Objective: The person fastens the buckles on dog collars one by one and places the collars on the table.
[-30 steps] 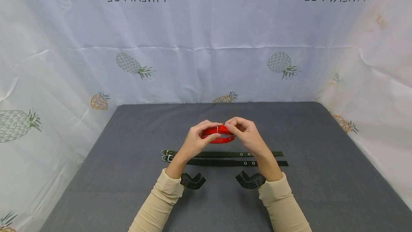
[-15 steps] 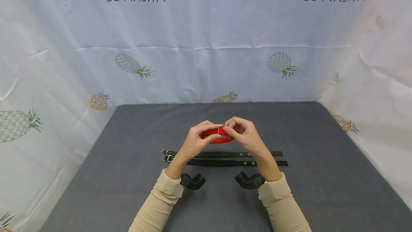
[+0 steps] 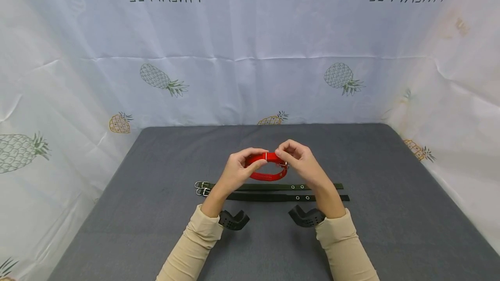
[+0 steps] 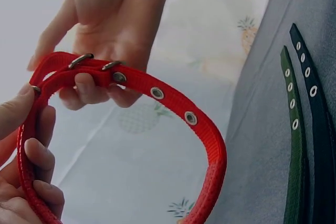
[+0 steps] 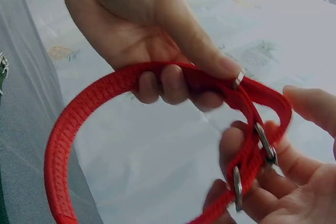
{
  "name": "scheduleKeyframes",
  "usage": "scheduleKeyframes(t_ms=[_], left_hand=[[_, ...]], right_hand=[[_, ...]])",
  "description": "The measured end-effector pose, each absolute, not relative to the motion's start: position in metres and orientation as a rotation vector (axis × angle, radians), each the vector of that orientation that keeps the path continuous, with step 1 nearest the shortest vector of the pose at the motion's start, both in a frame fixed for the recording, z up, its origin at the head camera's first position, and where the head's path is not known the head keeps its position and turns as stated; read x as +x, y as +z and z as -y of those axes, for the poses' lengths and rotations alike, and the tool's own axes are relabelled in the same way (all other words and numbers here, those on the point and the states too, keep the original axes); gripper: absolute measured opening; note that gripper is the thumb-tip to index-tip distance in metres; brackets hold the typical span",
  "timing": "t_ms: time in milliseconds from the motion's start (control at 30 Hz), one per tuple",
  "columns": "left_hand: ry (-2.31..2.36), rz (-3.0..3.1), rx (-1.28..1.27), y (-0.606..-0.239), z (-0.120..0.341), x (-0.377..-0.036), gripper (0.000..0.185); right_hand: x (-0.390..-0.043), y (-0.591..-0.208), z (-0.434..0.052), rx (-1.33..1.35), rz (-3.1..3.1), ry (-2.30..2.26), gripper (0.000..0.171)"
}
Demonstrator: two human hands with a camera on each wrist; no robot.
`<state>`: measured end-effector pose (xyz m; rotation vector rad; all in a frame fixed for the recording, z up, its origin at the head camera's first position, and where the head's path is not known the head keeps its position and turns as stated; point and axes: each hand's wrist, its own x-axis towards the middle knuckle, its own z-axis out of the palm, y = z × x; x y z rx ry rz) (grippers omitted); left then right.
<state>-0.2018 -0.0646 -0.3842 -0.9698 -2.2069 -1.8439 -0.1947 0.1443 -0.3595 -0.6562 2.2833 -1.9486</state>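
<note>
A red collar (image 3: 268,168) with metal eyelets and a buckle is looped into a ring and held up above the grey table (image 3: 156,211). My left hand (image 3: 239,170) grips the left part of the red collar (image 5: 79,124), thumb on top by a metal ring (image 5: 239,78). My right hand (image 3: 297,161) pinches the red collar (image 4: 157,95) at its buckle (image 5: 265,142) end, with fingers under the strap. The loop hangs down between both hands.
Two dark straps, a green strap (image 3: 273,186) and a black strap (image 3: 273,196), lie flat side by side on the table under my hands, buckles to the left. A pineapple-print cloth (image 3: 250,55) walls the table on three sides.
The right hand has shifted slightly right and up along the collar, and the red loop now hangs wider and lower between the hands.
</note>
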Motion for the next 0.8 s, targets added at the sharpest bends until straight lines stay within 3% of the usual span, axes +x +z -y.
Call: scheduleKeyframes(t_ms=[133,433,800], left_hand=[[-1.853,2.183,-0.982,-0.384,0.065,-0.202,0.029],[-1.892,2.164,-0.983,-0.384,0.066,-0.202,0.032],[-1.919,2.186,-0.966,-0.382,0.064,-0.201,0.025]], right_hand=[[-0.198,-0.361,-0.153,-0.653,-2.218,-1.899,0.020],[-0.202,-0.364,-0.163,-0.780,-2.131,-1.795,0.040],[-0.201,-0.364,-0.156,-0.762,-2.149,-1.829,0.031]])
